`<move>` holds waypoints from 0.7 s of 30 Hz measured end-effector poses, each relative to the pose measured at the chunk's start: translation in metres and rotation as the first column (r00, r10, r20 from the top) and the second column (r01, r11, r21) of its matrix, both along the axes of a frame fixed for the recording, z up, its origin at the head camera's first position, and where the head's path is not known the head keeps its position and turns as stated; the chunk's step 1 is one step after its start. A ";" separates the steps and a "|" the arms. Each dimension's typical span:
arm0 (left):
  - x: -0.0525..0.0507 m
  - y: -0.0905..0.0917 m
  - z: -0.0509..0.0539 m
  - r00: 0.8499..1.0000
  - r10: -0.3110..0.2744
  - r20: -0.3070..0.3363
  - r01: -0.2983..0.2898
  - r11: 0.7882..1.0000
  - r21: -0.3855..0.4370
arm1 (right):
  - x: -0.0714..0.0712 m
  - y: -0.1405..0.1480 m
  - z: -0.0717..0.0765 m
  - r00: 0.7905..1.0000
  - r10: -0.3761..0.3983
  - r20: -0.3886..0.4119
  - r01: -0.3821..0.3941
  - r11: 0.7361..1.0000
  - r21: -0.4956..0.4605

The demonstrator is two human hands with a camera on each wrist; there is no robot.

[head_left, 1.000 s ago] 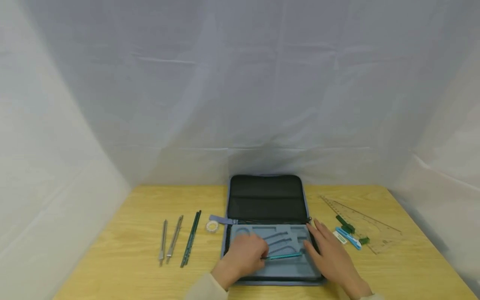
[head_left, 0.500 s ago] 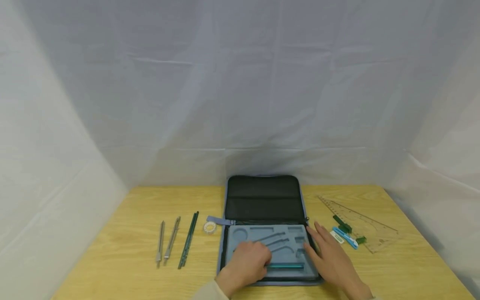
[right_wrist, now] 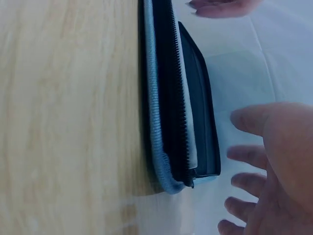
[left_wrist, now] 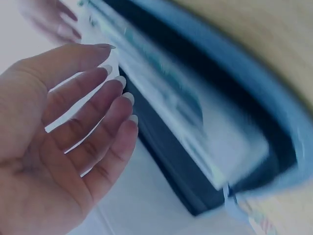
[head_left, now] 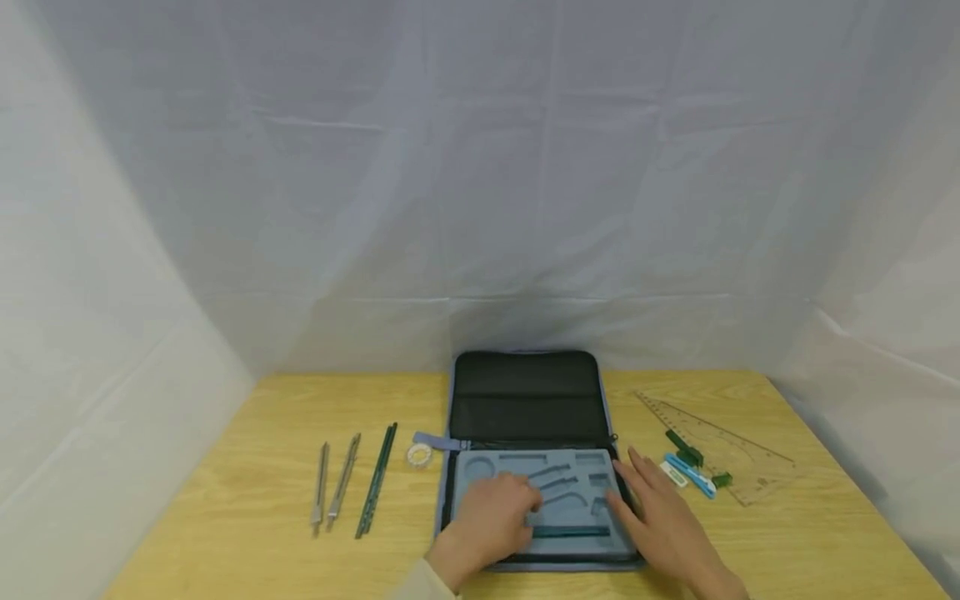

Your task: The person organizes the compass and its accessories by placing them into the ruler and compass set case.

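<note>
The dark green pencils lie in the lowest long slot of the grey moulded tray, inside an unzipped case. Over the tray's left half hovers the left hand, covering part of it. In the left wrist view this hand has loosely bent fingers and holds nothing. The right hand is at the case's right edge, its fingers spread; whether they touch the tray cannot be told. In the right wrist view that hand is empty beside the case.
Left of the case lie two metal compasses, two dark green pencils and a white ring-shaped roll. To the right are clear set squares, a blue cutter-like tool, a white eraser and green pieces.
The left hand lowered a pencil into the tray's lowest slot and let go, then rose slightly. The right hand has barely moved.
</note>
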State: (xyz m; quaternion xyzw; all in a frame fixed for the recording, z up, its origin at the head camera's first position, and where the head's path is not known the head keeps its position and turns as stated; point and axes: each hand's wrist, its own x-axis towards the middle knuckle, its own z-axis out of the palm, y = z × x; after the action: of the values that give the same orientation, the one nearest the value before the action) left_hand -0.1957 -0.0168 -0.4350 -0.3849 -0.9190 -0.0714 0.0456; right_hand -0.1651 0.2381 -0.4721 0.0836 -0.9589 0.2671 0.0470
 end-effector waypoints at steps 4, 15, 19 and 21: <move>-0.004 -0.020 0.011 1.000 0.026 0.015 -0.026 1.000 -0.008 | 0.003 -0.002 0.002 0.998 0.061 -0.011 -0.062 0.998 -0.020; -0.005 -0.048 0.008 0.994 -0.041 0.099 0.042 0.999 -0.003 | 0.009 -0.010 0.010 0.993 0.111 0.028 -0.111 0.994 -0.002; -0.005 -0.051 0.006 0.995 -0.041 0.092 0.042 0.999 -0.010 | 0.010 -0.011 0.010 0.985 0.152 0.077 -0.154 0.988 0.016; -0.005 -0.052 0.005 0.996 -0.038 0.084 0.039 0.999 -0.014 | 0.009 -0.011 0.009 0.983 0.163 0.089 -0.166 0.986 0.027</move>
State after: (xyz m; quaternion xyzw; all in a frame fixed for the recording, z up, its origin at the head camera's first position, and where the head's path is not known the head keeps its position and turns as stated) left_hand -0.2007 -0.0686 -0.4296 -0.3997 -0.9130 -0.0813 0.0026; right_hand -0.1557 0.2267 -0.4634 0.1515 -0.9543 0.2571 -0.0183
